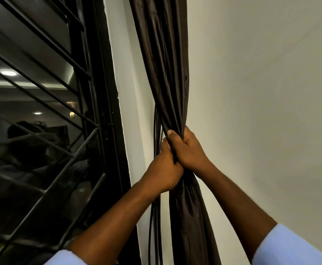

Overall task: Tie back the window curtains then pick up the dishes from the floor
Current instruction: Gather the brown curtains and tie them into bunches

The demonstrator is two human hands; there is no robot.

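A dark brown curtain hangs bunched into tight folds beside the window's right edge. My right hand is closed around the gathered cloth at mid height, thumb pressed on the front folds. Just below and to the left, my left hand clenches the same bunch, knuckles touching the right hand. Below the hands the curtain falls loose. No dishes and no floor are in view.
A dark window with black metal bars fills the left half, its glass reflecting ceiling lights. Thin black cables run down the white window reveal beside the curtain. A plain cream wall lies to the right.
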